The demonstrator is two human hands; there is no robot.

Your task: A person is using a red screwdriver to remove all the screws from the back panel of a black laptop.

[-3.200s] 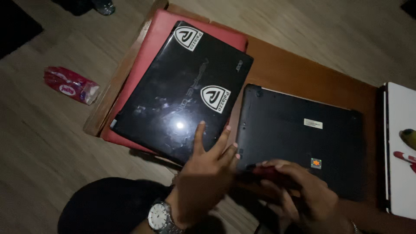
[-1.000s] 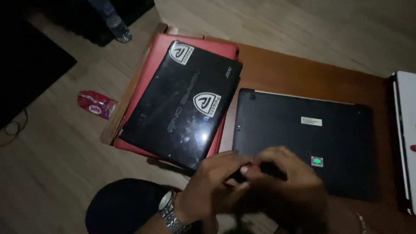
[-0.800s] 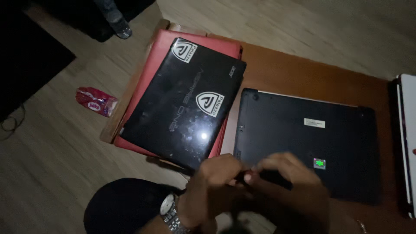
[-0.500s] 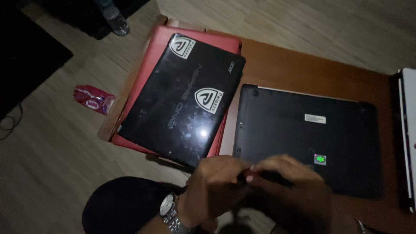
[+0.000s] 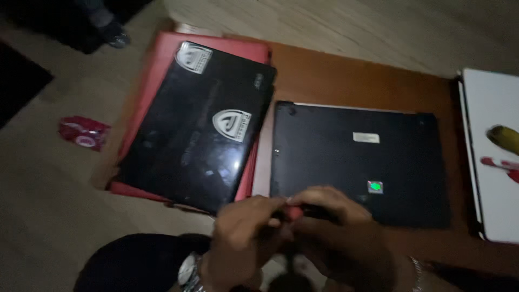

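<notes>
Here both hands (image 5: 294, 230) pinch a small red tool (image 5: 294, 212) beside the green-stickered black laptop (image 5: 357, 162).

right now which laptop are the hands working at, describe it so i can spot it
On the brown wooden table, two dark laptops lie side by side. Both hands, left hand and right hand, meet at the near edge of the matte black laptop. Unlike the glossy black laptop with shield stickers, it has a small green sticker.

Desk (image 5: 335, 75), frame centre: one laptop (image 5: 357, 162) lying flat at centre right; a second laptop (image 5: 200, 124) left of it, stacked on a folder (image 5: 162, 59); wrapper (image 5: 84, 132) on the floor at far left.
</notes>
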